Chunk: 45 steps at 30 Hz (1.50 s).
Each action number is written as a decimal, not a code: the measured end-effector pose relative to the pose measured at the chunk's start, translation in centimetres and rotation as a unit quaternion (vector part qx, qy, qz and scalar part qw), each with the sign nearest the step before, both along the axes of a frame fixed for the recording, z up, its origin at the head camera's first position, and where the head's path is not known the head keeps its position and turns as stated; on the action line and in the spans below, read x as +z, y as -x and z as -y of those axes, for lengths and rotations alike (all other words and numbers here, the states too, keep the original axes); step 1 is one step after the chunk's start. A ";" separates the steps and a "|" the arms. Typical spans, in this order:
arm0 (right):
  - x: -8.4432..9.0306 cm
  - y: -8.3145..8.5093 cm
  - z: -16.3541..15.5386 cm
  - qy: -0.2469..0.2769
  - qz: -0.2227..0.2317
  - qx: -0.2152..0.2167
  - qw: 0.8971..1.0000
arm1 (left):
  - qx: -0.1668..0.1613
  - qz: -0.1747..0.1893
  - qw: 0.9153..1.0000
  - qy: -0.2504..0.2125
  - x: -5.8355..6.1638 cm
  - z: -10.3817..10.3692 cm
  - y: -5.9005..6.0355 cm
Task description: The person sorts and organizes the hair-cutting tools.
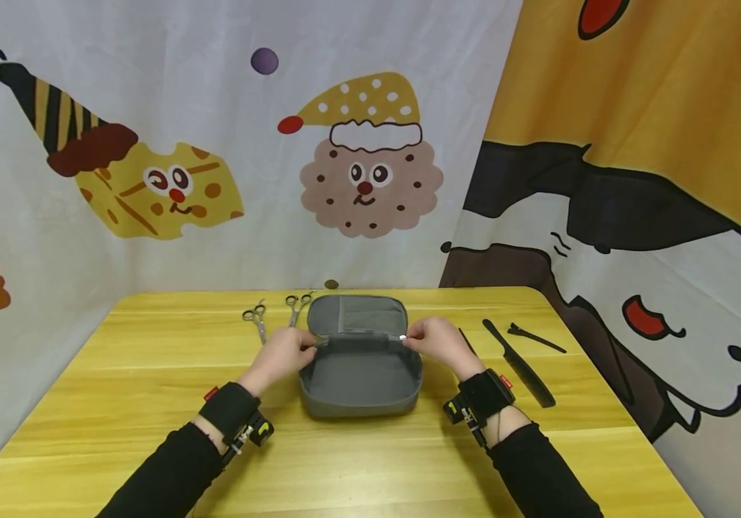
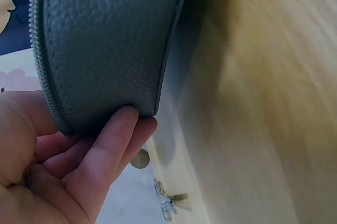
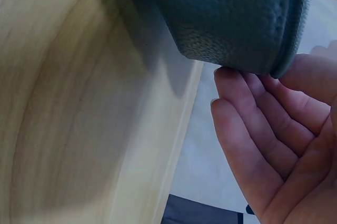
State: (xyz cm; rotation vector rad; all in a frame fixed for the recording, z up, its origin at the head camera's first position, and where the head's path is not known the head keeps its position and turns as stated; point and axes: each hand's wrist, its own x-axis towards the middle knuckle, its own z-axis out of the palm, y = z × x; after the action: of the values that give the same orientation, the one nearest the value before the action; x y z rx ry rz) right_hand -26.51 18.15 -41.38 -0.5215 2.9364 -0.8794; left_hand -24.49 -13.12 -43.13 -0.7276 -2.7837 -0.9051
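A grey zip case (image 1: 360,414) of pebbled leather-look material stands on the table with its lid (image 1: 373,315) folded back, so its inside shows in the head view. At its back left corner my left hand (image 1: 283,352) pinches the edge. In the left wrist view the thumb lies by the zipper teeth (image 2: 39,50) and the fingers against the outer wall. My right hand (image 1: 440,342) holds the back right corner, next to a small shiny zipper pull (image 1: 403,337). Its thumb meets the rim in the right wrist view, with fingertips under the corner.
Two pairs of scissors, one at far left (image 1: 257,320) and one (image 1: 296,308) beside the lid, lie beyond my left hand. Right of my right hand are a black comb (image 1: 522,367) and a black hair clip (image 1: 537,338). A thin dark item (image 1: 466,338) is partly hidden by that hand.
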 end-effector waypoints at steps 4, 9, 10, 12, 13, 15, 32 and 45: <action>-0.2 0.2 0.0 -0.008 0.007 0.005 1.000 | -0.001 -0.005 1.000 0.009 -0.3 -0.1 0.0; -0.6 0.3 0.2 -0.018 0.018 0.010 1.000 | 0.008 0.007 1.000 0.017 -0.6 -0.4 -0.1; -0.7 0.4 0.2 -0.021 0.020 0.011 1.000 | 0.008 0.009 1.000 0.020 -0.7 -0.4 -0.1; -0.8 0.4 0.2 -0.025 0.025 0.013 0.999 | 0.008 0.013 1.000 0.025 -0.8 -0.4 -0.1; -0.8 0.4 0.2 -0.027 0.025 0.013 0.999 | 0.006 0.012 1.000 0.028 -0.9 -0.4 0.0; -0.8 0.4 0.3 -0.029 0.026 0.012 0.999 | 0.010 0.014 0.999 0.032 -0.9 -0.5 0.0; -0.7 0.2 0.2 -0.012 0.048 0.011 0.999 | 0.017 0.063 0.997 0.027 -0.9 -0.3 -0.1; -0.7 0.0 0.0 -0.013 0.045 -0.004 0.999 | 0.025 0.071 0.997 0.029 -0.6 0.0 -0.3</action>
State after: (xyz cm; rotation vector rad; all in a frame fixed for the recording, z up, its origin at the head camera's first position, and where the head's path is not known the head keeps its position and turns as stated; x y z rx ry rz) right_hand -26.51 18.12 -42.05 -0.4575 2.8664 -0.8402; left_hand -24.24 -13.08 -43.77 -0.6224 -2.9488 -0.9024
